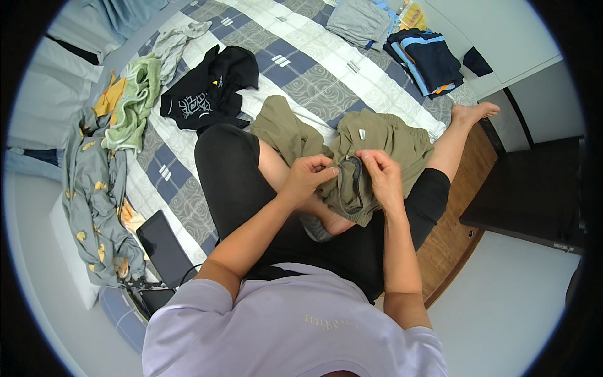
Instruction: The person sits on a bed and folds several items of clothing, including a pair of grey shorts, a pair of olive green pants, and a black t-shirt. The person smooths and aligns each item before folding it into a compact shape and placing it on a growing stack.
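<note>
Olive-green trousers [393, 136] lie across my lap, with a white tag near the elastic waistband and one leg stretched out to the left. My left hand [311, 175] pinches the fabric on the left side of an opening edged with a dark zipper [356, 181]. On the opening's right side, my right hand [382, 172] grips the cloth by the top of the zipper between thumb and fingers. The zipper's two sides are apart in a loop below my hands. Below it, an elastic cuff hangs over my bare foot [337, 222].
A black printed garment [214, 92] lies crumpled on the checked bedspread [325, 85]. Left of it are a green towel [136, 101] and grey patterned cloth [96, 198]. A tablet [165, 247] is near my left elbow. Folded dark clothes [426, 61] and folded grey clothes [360, 23] sit far right.
</note>
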The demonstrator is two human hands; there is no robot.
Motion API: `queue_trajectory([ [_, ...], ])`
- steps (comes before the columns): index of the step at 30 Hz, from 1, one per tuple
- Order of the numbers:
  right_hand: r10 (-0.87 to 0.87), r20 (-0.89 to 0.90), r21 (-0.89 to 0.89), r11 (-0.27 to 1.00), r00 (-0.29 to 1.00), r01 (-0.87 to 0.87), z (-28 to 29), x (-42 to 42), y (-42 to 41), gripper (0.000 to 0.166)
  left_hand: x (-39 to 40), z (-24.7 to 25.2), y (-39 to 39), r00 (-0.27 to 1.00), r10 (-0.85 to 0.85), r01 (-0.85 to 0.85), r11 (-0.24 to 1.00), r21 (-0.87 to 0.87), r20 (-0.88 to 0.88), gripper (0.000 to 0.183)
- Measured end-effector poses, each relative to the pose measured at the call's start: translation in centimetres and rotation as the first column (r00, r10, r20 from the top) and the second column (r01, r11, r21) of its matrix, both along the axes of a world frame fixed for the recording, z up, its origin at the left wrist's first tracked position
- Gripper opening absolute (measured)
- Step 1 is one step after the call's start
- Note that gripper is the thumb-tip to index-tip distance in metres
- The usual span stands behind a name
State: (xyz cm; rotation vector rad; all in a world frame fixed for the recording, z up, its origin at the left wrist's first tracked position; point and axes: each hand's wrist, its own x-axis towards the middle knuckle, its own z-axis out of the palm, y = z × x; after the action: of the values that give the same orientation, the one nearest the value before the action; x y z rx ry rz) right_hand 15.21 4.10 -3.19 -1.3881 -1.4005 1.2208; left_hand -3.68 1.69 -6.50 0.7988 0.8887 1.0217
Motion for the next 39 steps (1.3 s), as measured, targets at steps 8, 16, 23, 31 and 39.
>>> queue_trajectory([
  [8,-0.005,-0.592,-0.423,0.853,0.806,-0.305,-0.2,0.1,0.8,0.021,-1.4,0.0,0.8,0.997,-0.063,0.065,0.997,0.046,-0.04,0.004],
  [16,0.096,-0.58,-0.422,0.814,0.809,-0.399,0.9,0.0,1.0,0.015,-1.7,1.3,1.5,0.986,-0.111,0.124,0.988,0.092,-0.128,0.004],
  [23,0.143,-0.588,-0.404,0.801,0.796,-0.442,1.0,-0.1,0.4,0.007,-1.9,0.8,1.5,0.99,-0.135,0.138,0.987,0.078,-0.052,0.007],
  [31,0.152,-0.624,-0.386,0.792,0.766,-0.472,0.9,-0.4,0.2,0.01,-2.1,1.6,1.9,0.976,-0.206,0.202,0.978,0.053,0.071,0.011],
  [39,0.108,-0.533,-0.353,0.873,0.839,-0.337,0.4,-0.9,0.1,0.013,-2.5,1.2,2.2,0.966,-0.248,0.253,0.965,0.069,-0.078,0.004],
])
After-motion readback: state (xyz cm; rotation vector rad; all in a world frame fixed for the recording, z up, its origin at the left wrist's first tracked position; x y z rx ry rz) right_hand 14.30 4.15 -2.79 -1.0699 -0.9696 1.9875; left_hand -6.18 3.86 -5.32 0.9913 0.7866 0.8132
